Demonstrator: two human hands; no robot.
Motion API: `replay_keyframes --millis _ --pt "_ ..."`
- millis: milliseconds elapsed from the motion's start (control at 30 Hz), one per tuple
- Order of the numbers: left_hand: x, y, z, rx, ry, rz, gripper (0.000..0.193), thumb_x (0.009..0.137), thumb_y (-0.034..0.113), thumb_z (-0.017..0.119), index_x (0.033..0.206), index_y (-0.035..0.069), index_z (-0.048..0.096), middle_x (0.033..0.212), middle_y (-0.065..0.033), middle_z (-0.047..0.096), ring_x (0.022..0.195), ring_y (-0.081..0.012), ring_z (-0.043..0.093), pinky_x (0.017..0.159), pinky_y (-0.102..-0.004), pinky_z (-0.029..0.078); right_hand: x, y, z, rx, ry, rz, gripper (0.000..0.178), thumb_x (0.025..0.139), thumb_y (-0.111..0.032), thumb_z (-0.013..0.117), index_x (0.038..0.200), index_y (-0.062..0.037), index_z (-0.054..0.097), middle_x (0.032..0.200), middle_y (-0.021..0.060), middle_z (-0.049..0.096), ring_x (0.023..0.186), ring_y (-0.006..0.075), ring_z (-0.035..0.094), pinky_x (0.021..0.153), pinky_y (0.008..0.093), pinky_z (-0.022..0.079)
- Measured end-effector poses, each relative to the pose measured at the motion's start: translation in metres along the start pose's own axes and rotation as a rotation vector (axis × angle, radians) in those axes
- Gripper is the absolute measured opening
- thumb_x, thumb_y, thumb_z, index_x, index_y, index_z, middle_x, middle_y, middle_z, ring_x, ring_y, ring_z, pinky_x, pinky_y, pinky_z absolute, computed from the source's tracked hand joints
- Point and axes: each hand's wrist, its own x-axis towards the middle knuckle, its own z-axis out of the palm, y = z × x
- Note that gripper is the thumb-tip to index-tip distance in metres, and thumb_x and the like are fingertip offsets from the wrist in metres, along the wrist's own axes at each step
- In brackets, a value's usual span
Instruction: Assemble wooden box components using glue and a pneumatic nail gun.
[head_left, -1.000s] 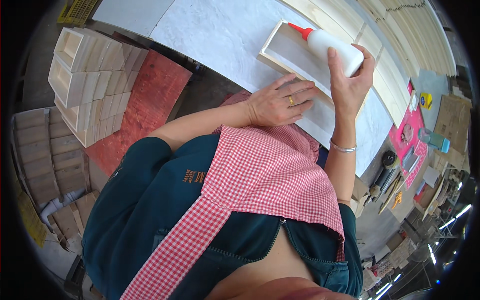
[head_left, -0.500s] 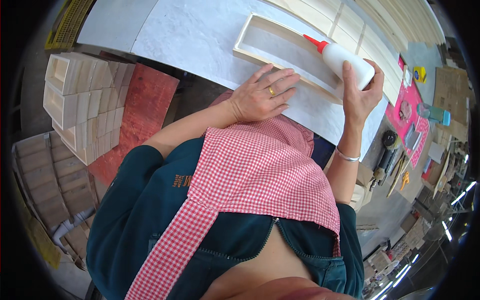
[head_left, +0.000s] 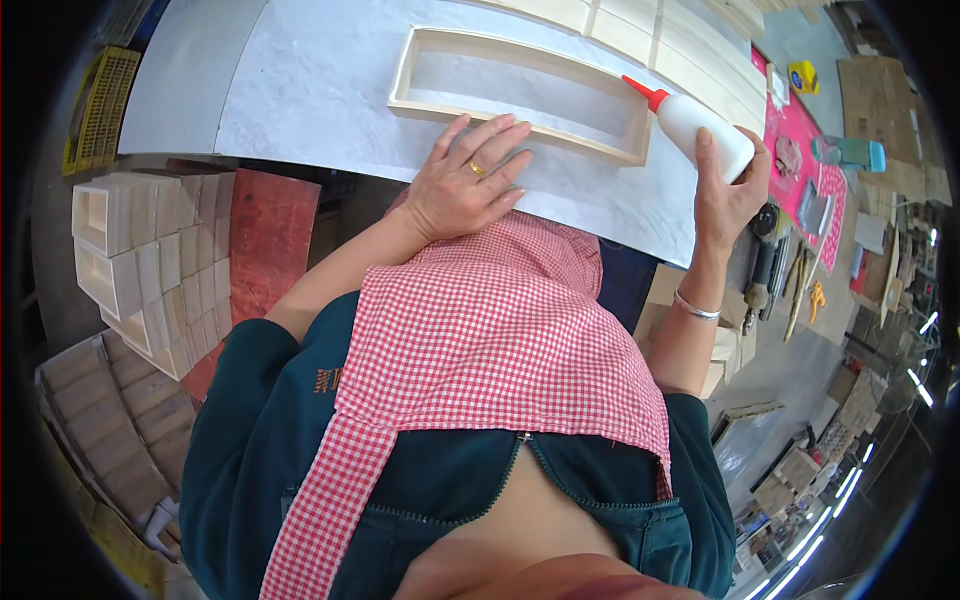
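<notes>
Wooden frame (head_left: pixel 575 143) by left fingers (head_left: pixel 483 140), white bottle (head_left: pixel 693 128) in right fingers (head_left: pixel 758 158)

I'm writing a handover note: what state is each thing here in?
White bottle: held tilted, red nozzle pointing left
Right hand: closed around the bottle
Left hand: open, fingers spread
Wooden frame: flat on the table, four sides joined
Wooden boxes: stacked
Jacket zip: partly undone
Ceiling lights: lit
</notes>
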Motion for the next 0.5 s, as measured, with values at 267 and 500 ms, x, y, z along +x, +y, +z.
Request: replay_keyframes --millis 267,500 --pt "-0.003 0.001 0.002 0.010 -0.021 -0.015 0.041 0.085 0.029 0.071 0.123 0.017 0.066 0.149 -0.0052 0.051 0.142 -0.0223 0.043 0.123 -0.0458 0.020 0.000 0.008 -0.021 -0.018 0.049 0.051 0.048 0.081 -0.024 0.085 0.115 -0.0009 0.060 0.101 0.0145 0.066 0.086 0.0228 0.064 0.076 0.0324 0.054" --pt "-0.003 0.002 0.003 0.022 -0.005 -0.021 0.039 0.085 0.029 0.071 0.122 0.017 0.066 0.149 -0.0041 0.051 0.142 -0.0217 0.043 0.123 -0.0452 0.020 -0.005 0.011 -0.030 -0.027 0.049 0.051 0.046 0.081 -0.023 0.085 0.113 -0.0010 0.061 0.100 0.0143 0.066 0.085 0.0226 0.064 0.075 0.0320 0.055"
